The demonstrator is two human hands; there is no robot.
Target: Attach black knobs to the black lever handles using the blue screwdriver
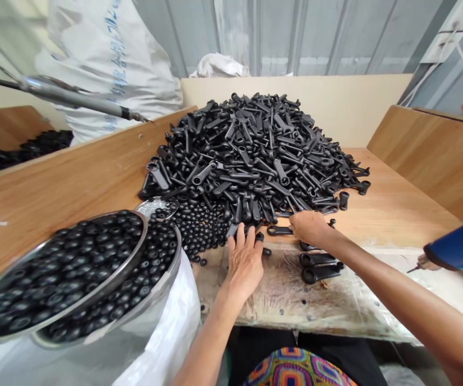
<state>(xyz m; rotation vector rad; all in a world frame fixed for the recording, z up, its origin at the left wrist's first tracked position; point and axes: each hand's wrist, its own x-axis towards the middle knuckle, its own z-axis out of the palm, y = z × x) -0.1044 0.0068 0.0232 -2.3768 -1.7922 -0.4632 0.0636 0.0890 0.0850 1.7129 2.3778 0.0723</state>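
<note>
A heap of black crank-shaped plastic handles (251,145), each with a ring-like end, covers the middle of the bench. At its front edge my left hand (245,260) lies with fingers stretched out, touching the nearest handles; a dark ring end shows beside its fingers. My right hand (310,228) is closed around a black handle (278,230), whose ring end points left. Just below that hand, several handles (320,272) lie side by side in a row. Small black round knobs (201,222) are spread left of my left hand.
Two metal-rimmed bowls (145,228) full of black knobs stand at left, by a white bag (175,305). A blue power screwdriver (456,244) juts in at right, another driver (82,102) hangs upper left. Wooden boards (428,155) wall the bench.
</note>
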